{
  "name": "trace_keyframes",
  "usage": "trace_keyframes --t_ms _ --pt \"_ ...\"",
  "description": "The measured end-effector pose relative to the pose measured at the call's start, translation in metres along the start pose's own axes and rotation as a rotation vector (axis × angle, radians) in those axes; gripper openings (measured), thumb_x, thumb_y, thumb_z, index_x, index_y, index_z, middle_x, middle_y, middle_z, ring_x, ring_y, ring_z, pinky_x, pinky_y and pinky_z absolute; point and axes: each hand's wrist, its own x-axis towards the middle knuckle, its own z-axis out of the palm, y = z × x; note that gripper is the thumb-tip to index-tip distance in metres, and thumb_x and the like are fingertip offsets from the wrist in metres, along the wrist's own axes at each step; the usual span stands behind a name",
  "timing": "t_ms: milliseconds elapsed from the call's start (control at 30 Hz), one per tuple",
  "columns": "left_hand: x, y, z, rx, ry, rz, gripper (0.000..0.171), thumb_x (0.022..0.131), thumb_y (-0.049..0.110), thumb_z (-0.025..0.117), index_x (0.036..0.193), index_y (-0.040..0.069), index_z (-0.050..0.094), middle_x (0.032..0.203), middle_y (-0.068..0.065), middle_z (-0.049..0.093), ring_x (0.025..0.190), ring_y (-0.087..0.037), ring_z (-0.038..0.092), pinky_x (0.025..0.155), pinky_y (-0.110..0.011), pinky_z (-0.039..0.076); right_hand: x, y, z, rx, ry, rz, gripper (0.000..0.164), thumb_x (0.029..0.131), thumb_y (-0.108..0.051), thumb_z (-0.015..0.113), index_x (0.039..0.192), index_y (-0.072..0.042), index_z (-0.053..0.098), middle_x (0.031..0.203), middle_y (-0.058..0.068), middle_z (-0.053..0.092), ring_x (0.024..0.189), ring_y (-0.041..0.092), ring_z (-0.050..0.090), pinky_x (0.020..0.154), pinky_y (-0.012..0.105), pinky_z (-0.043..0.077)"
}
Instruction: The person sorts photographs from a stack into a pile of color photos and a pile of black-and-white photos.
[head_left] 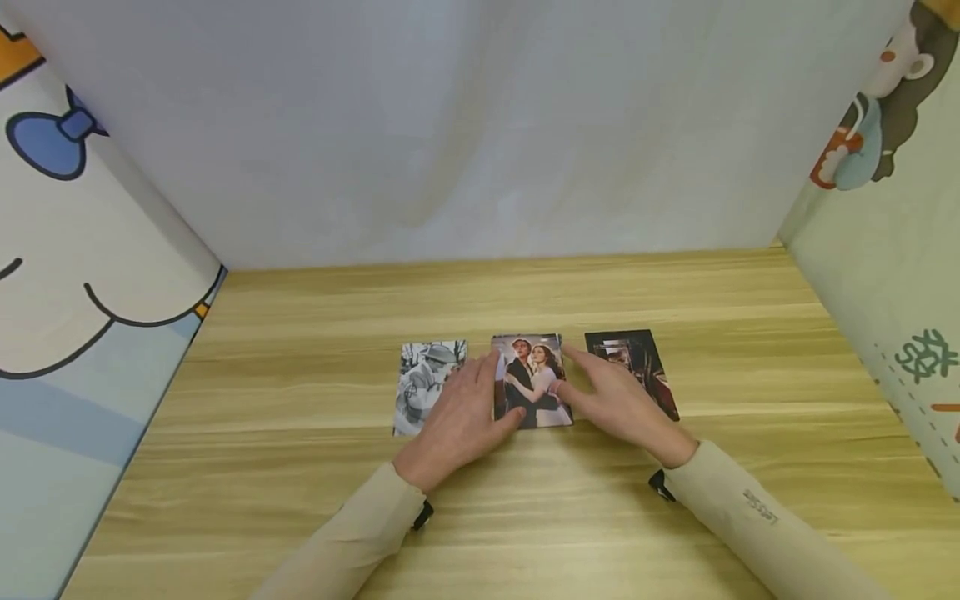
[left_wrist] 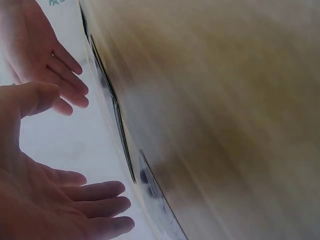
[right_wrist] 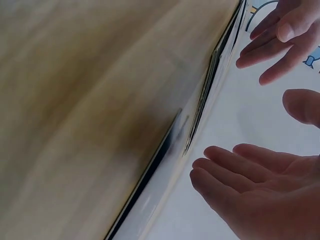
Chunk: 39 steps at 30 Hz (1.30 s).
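Three printed photo cards lie in a row on the table. The middle card (head_left: 536,375), a colour picture of a couple embracing, is between my two hands. My left hand (head_left: 465,412) hovers at its left side and partly covers the black-and-white card (head_left: 417,385). On the other side, my right hand (head_left: 618,400) is held over the dark card (head_left: 651,362) and hides part of it. Both wrist views show the fingers straight and spread, with nothing held. The middle card's edge (left_wrist: 117,110) looks layered, like a stack.
The cards rest on a wood-grain table (head_left: 525,517). A pale backdrop (head_left: 480,125) rises behind it. Cartoon-printed panels stand at the left (head_left: 97,250) and right (head_left: 885,275) sides.
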Motion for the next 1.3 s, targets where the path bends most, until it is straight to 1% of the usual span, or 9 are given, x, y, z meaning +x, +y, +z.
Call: trace_keyframes --t_ms 167,400,633,967,1033,1100,1200,1267,1300 --pt "0.0012 0.0001 0.0001 -0.012 -0.032 -0.028 0.093 0.095 0.044 0.072 0.16 -0.005 0.028 0.152 -0.029 0.046 0.14 -0.042 0.045 0.121 -0.053 0.033 0.0022 -0.0007 0.0021 0.0 -0.022 0.032 0.066 0.104 -0.035 0.061 0.154 0.005 0.043 0.149 0.027 0.052 0.136 0.046 0.05 0.112 0.062 0.041" --pt "0.0021 0.0002 0.0 -0.039 -0.056 -0.051 0.093 0.095 0.044 0.072 0.16 -0.004 0.027 0.149 -0.031 0.049 0.139 -0.045 0.047 0.118 -0.055 0.036 0.0058 -0.0013 0.0022 0.0 -0.084 0.063 0.067 0.105 -0.037 0.057 0.153 0.008 0.042 0.15 0.028 0.05 0.138 0.045 0.048 0.112 0.061 0.041" --pt "0.0017 0.0013 0.0001 -0.056 -0.067 -0.045 0.092 0.095 0.042 0.072 0.16 -0.005 0.027 0.152 -0.029 0.047 0.138 -0.045 0.049 0.116 -0.055 0.04 0.0054 -0.0041 0.0031 -0.013 -0.093 0.044 0.067 0.105 -0.036 0.057 0.152 0.009 0.042 0.149 0.029 0.051 0.136 0.045 0.05 0.111 0.06 0.043" --pt "0.0027 0.0028 0.0013 -0.063 -0.065 -0.052 0.091 0.095 0.043 0.072 0.159 -0.005 0.03 0.146 -0.03 0.053 0.129 -0.047 0.055 0.109 -0.056 0.047 0.0053 -0.0043 0.0041 -0.006 -0.111 0.025 0.061 0.107 -0.032 0.054 0.152 0.008 0.044 0.147 0.029 0.053 0.132 0.044 0.055 0.106 0.059 0.047" --pt "0.0029 0.0032 0.0008 -0.07 -0.057 -0.044 0.09 0.095 0.042 0.072 0.159 -0.006 0.03 0.146 -0.03 0.053 0.129 -0.047 0.056 0.109 -0.056 0.047 0.0055 -0.0043 0.0036 0.001 -0.112 0.022 0.06 0.107 -0.03 0.054 0.152 0.008 0.044 0.146 0.029 0.054 0.125 0.039 0.061 0.101 0.056 0.051" --pt "0.0031 0.0038 0.0001 -0.071 -0.049 -0.035 0.089 0.095 0.041 0.072 0.158 -0.006 0.031 0.145 -0.03 0.054 0.129 -0.047 0.056 0.109 -0.056 0.047 0.0058 -0.0042 0.0029 0.008 -0.112 0.023 0.059 0.107 -0.029 0.054 0.152 0.008 0.044 0.139 0.028 0.06 0.106 0.033 0.067 0.09 0.05 0.054" --pt "0.0033 0.0052 -0.0012 -0.069 -0.034 -0.022 0.088 0.095 0.041 0.071 0.158 -0.007 0.032 0.145 -0.029 0.054 0.129 -0.046 0.056 0.111 -0.057 0.045 0.0061 -0.0045 0.0021 0.017 -0.108 0.024 0.058 0.107 -0.027 0.055 0.151 0.008 0.044 0.123 0.024 0.068 0.077 0.02 0.058 0.073 0.039 0.048" --pt "0.003 0.0062 -0.0019 -0.07 -0.033 -0.022 0.087 0.096 0.04 0.07 0.158 -0.007 0.032 0.146 -0.029 0.053 0.131 -0.045 0.055 0.114 -0.057 0.041 0.0054 -0.0053 0.0013 0.025 -0.111 0.033 0.058 0.106 -0.027 0.055 0.152 0.008 0.044 0.107 0.02 0.07 0.066 0.018 0.051 0.066 0.037 0.044" --pt "0.0028 0.0068 -0.0023 -0.073 -0.033 -0.024 0.086 0.096 0.04 0.07 0.158 -0.007 0.032 0.147 -0.029 0.053 0.132 -0.044 0.054 0.116 -0.058 0.039 0.0049 -0.006 0.0009 0.027 -0.107 0.031 0.058 0.106 -0.027 0.055 0.152 0.008 0.044 0.109 0.021 0.07 0.066 0.018 0.051 0.066 0.037 0.045"
